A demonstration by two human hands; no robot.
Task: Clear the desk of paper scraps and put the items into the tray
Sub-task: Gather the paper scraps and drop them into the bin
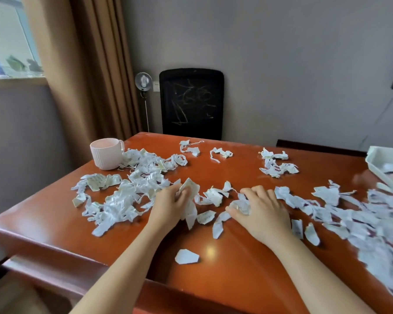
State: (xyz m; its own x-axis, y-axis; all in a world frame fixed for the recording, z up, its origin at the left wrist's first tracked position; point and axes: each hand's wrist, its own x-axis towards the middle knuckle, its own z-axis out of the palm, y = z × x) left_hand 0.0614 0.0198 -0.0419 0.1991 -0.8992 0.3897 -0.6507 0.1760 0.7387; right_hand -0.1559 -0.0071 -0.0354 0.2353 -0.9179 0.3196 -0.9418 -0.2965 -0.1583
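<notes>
Torn white paper scraps (132,191) lie all over the reddish-brown desk (213,279), thickest at the left and along the right edge. My left hand (170,207) grips a bunch of scraps near the desk's middle. My right hand (262,211) lies palm down beside it, its fingers curled round a crumpled scrap (239,206). A white tray (381,159) stands at the far right edge with some things inside, only partly in view. A single scrap (186,256) lies near the front edge.
A pale pink mug (107,154) stands at the desk's back left corner, touching the scrap pile. A black chair back (191,103) rises behind the desk. A curtain and a window are at the left, and a small fan stands by the wall.
</notes>
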